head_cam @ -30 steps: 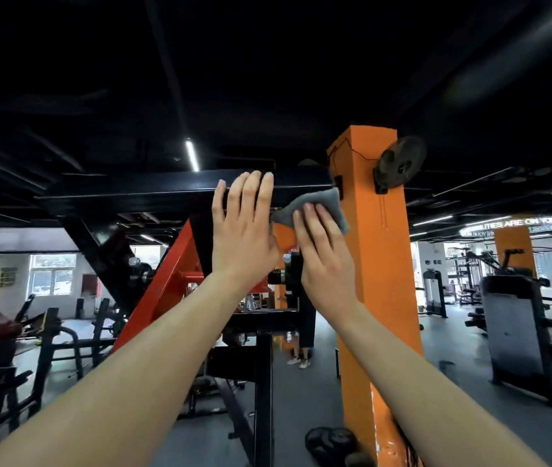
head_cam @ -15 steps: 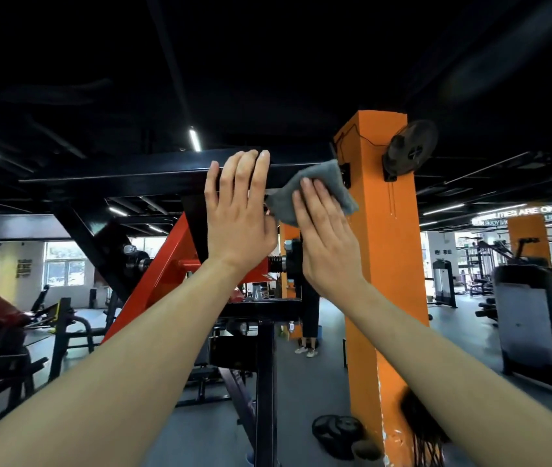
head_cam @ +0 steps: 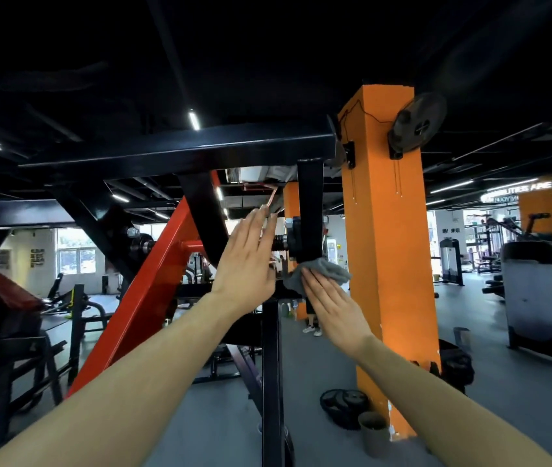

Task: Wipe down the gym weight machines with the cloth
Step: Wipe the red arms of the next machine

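Note:
A black and red weight machine point(head_cam: 180, 150) fills the middle of the head view, with a black top beam and a short black upright bracket point(head_cam: 310, 210) hanging from its right end. My right hand point(head_cam: 332, 298) presses a grey cloth point(head_cam: 321, 269) with straight fingers against the lower end of that bracket. My left hand point(head_cam: 247, 261) is held flat and upright just left of the bracket, fingers straight, holding nothing. Whether it touches the threaded bolt behind it is unclear.
An orange pillar point(head_cam: 389, 247) stands right behind the bracket, with weight plates point(head_cam: 345, 402) on the floor at its base. A red slanted arm point(head_cam: 153, 281) runs down to the left. A black post point(head_cam: 273, 382) stands below my hands. Other machines point(head_cam: 534, 298) stand at right.
Both hands have come down from the black top beam. The cloth moved with my right hand from the beam's right end down to the lower end of the hanging bracket.

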A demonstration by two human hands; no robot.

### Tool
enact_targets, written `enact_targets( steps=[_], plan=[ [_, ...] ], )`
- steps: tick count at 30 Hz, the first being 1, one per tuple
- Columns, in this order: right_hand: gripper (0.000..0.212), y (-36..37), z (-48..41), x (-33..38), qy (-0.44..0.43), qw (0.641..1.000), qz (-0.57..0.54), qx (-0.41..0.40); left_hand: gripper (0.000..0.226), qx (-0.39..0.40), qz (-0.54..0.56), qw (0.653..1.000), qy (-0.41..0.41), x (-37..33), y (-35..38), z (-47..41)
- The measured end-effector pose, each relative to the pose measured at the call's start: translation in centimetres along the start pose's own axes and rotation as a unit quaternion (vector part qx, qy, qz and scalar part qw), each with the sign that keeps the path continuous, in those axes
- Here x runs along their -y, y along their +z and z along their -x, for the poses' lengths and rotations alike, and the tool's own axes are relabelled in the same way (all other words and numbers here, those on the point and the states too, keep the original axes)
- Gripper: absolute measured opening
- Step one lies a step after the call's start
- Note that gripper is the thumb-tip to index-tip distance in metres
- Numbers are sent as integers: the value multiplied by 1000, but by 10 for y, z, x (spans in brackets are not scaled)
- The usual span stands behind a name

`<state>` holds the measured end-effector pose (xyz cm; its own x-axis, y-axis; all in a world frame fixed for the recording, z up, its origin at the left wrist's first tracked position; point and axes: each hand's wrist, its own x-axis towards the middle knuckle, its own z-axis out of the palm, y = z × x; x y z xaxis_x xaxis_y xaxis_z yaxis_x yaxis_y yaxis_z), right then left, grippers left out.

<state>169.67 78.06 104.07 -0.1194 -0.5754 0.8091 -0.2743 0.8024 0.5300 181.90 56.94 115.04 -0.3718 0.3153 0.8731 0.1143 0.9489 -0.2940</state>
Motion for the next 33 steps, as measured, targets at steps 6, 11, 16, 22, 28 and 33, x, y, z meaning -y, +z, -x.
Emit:
enact_targets(
  steps=[6, 11, 16, 22, 28, 33],
  plan=[
    [83, -55, -52, -19, 24, 992, -65, -104, 118, 76, 66, 993, -58, -8, 33, 16],
    [70, -24, -43, -14, 22, 987, -78, -138, 121, 37, 108, 990, -78, -13, 52, 21],
    [75, 51, 36, 14, 12, 996, -92, 18, 120, 29, 100, 992, -74, -11, 63, 21],
    [97, 73, 56, 51, 98, 971, -184, 120, 120, 30, 108, 991, -78, -11, 70, 23],
    [57, 38, 13, 60, 128, 953, -275, -8, 111, 22, 105, 993, -43, 0, 70, 46],
    [55, 18, -31, 49, 81, 966, -229, -83, 110, 84, 86, 984, -129, 21, 105, 126]
  ],
)
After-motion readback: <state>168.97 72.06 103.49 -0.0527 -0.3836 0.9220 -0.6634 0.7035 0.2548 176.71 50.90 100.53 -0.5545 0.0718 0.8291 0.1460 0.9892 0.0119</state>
